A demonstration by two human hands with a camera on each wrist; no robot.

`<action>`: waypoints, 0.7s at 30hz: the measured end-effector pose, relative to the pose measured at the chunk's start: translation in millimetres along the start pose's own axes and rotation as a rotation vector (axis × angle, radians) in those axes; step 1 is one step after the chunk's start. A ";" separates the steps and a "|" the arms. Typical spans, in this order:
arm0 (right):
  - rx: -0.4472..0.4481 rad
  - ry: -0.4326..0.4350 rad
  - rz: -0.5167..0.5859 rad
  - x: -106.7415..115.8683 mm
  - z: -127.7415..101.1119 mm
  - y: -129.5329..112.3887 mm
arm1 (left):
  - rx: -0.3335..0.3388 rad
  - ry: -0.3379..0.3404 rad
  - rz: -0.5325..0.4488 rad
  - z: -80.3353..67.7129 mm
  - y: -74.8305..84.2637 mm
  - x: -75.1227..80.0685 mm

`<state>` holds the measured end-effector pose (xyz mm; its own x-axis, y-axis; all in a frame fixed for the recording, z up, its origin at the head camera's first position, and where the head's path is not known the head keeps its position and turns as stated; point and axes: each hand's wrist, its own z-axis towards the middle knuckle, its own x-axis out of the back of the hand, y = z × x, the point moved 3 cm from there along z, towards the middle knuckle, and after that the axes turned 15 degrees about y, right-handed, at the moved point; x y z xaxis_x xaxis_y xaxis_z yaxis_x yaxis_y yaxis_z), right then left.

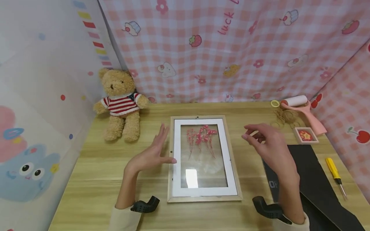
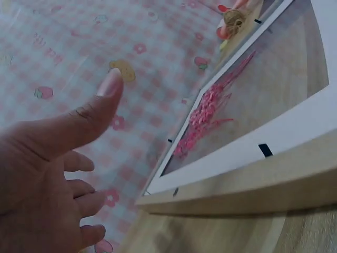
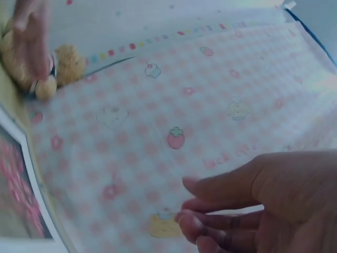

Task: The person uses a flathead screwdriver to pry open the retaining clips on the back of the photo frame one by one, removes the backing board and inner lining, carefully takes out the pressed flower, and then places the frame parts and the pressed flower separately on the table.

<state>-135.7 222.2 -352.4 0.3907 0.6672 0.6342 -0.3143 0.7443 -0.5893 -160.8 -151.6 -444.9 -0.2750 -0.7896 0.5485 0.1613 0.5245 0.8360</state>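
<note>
Wooden picture frame point(image 1: 205, 199) lying between left hand point(image 1: 149, 157) and right hand point(image 1: 270, 146)
Both are hovering empty, left spread, right bent.

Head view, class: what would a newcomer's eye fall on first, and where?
Likely first is the wooden frame mid-table, showing pink flower sprigs, between the person's left hand and right hand. Next comes the teddy bear in stripes at the back left. The yellow screwdriver lies near the table's right edge.
</note>
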 end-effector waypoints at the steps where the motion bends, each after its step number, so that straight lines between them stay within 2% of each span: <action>1: -0.014 -0.009 0.015 -5.7 0.4 -0.6 | 0.010 -0.016 0.006 0.0 -3.5 0.8; 5: -0.075 -0.057 0.065 -28.7 2.1 -1.6 | 0.018 -0.053 0.024 1.2 -19.3 1.8; 9: -0.162 -0.157 0.129 -53.4 5.2 7.9 | -0.005 -0.056 0.038 7.3 -53.4 -6.1; 12: -0.248 -0.245 0.146 -73.5 5.1 18.9 | 0.007 -0.052 0.048 11.2 -75.1 -12.3; 15: -0.312 -0.320 0.132 -91.8 2.8 25.8 | 0.040 -0.067 0.075 10.6 -71.6 -13.7; 19: -0.359 -0.388 0.095 -110.4 -1.5 29.4 | 0.092 -0.093 0.129 7.9 -48.7 -10.4; 21: -0.365 -0.402 0.068 -116.7 -3.4 30.3 | 0.100 -0.094 0.149 9.1 -49.0 -11.4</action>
<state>-187.9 166.8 -445.9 -0.0037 0.7260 0.6877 0.0213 0.6876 -0.7258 -174.2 -165.4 -492.2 -0.3435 -0.6703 0.6578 0.1131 0.6657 0.7376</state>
